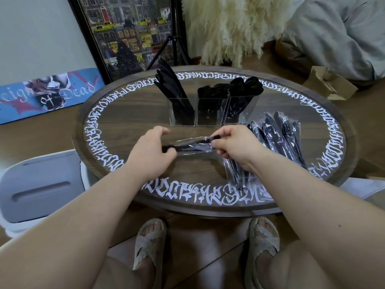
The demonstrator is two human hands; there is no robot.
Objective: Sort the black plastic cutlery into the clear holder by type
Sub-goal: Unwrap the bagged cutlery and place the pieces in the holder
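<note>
**Head view: wrapped cutlery piece held between both hands above the table**

Head camera shows one black cutlery piece in a clear plastic sleeve (pixel 192 145), held level over the round wooden table (pixel 133 119). The left hand (pixel 151 151) grips its near-left end with curled fingers. The right hand (pixel 235 146) pinches the opposite end between thumb and fingertips. The type of the piece cannot be told through the wrapping.

Behind the hands stands the clear holder (pixel 210 117), divided into three compartments. The left compartment contains knives (pixel 175 88); the middle compartment contains forks (pixel 210 92); the right compartment contains spoons (pixel 246 86). All stand handle-down.

To the right of the hands, a pile of wrapped cutlery (pixel 273 138) lies on the table, just beside the holder.

White lettering (pixel 200 192) rings the tabletop. A grey-lidded bin (pixel 39 188) sits left of the table, and a skateboard deck (pixel 50 92) leans against the wall.
</note>
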